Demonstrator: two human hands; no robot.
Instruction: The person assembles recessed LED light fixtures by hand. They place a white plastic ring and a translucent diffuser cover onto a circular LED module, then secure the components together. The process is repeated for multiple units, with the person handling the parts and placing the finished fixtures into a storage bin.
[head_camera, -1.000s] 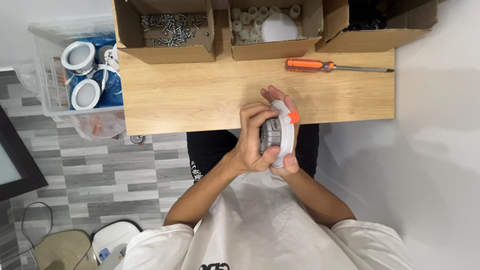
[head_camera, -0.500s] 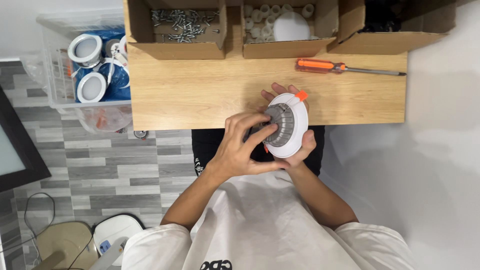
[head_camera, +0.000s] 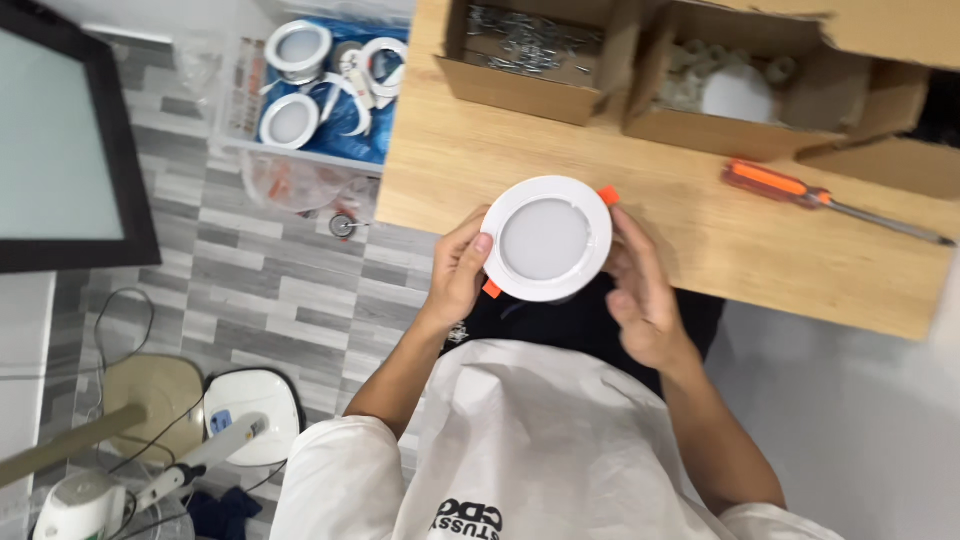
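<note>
Fingers of our left hand (head_camera: 455, 275) pinch the rim of a round white lamp (head_camera: 546, 238), smooth frosted face up, held between both hands at the near edge of the wooden table (head_camera: 700, 235). Our right hand (head_camera: 640, 300), fingers loosely spread, touches its opposite side. Orange clips stick out diagonally.

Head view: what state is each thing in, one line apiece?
Round white downlight: held face up over the table edge, orange clips out at its sides.
Left hand: gripping the light's rim.
Right hand: open, fingers against the rim.
Orange-handled screwdriver: lying flat on the wooden table, untouched.
Cardboard boxes: open.
</note>
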